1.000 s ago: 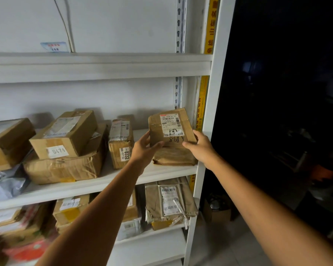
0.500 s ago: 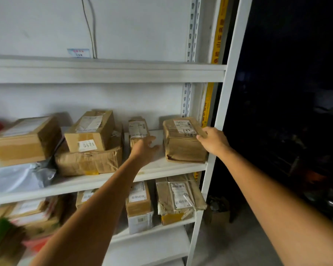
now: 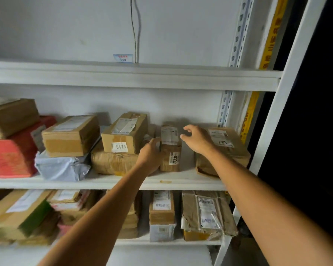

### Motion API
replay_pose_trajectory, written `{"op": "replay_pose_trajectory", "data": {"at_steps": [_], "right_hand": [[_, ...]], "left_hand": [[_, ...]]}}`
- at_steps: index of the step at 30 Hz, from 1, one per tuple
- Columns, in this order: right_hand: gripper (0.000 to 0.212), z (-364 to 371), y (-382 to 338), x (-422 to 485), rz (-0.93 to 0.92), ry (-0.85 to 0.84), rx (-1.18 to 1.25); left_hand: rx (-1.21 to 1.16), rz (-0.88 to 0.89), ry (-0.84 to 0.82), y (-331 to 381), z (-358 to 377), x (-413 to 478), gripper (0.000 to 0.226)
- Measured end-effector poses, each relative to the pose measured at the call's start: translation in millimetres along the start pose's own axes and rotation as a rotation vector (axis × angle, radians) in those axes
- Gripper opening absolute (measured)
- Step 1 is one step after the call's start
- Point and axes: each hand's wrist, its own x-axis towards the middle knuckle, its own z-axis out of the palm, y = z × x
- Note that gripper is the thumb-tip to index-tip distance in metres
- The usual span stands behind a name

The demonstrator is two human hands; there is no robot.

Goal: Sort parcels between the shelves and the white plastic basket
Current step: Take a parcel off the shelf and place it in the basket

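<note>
A narrow brown parcel labelled 0332 point(image 3: 170, 150) stands on the middle shelf point(image 3: 104, 184). My left hand point(image 3: 150, 156) rests against its left side, its fingers tucked between it and the box labelled 0474 point(image 3: 124, 135). My right hand point(image 3: 196, 139) hovers just right of that parcel's top with fingers spread and loosely bent, holding nothing. Under my right wrist, a brown paper-wrapped parcel point(image 3: 227, 150) with a white label lies at the shelf's right end. The white plastic basket is not in view.
More boxes, a grey mailer bag point(image 3: 62, 166) and a red package point(image 3: 10, 156) fill the shelf's left part. The lower shelf holds several parcels point(image 3: 208, 214). An upper shelf board point(image 3: 123, 77) runs overhead. The white rack post point(image 3: 273, 135) borders a dark area at right.
My right hand set the brown parcel down at the shelf's right end, let go and moved left. My left hand reached to the 0332 parcel's left side. The view shifted left.
</note>
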Motion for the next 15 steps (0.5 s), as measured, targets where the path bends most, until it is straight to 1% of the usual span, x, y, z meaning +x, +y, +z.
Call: {"op": "replay_pose_trajectory", "data": {"at_steps": [3,5,8,10,13,15], "right_hand": [[0.046,24.9,5.5,28.6,-0.010,-0.050,0.063],[0.043,37.8,8.5,44.4,0.027,-0.118,0.150],[0.027,49.0,11.4,59.2,0.132,-0.236,0.280],[0.025,51.0,13.0,62.7,0.199,-0.259,0.372],[0.024,48.5,12.9,61.6,0.263,-0.278,0.490],[0.022,46.2,12.5,57.5,0.284,-0.277,0.553]], "left_hand": [[-0.045,-0.062,0.025,4.8,17.6,7.5,0.045],[-0.090,-0.122,0.034,7.9,23.9,13.0,0.051],[-0.094,-0.187,0.024,7.3,27.2,21.6,0.057],[-0.074,-0.199,0.004,6.7,26.0,23.4,0.052],[-0.116,-0.186,-0.047,5.9,23.9,19.9,0.032],[-0.202,-0.179,-0.035,5.5,24.1,14.3,0.034]]}}
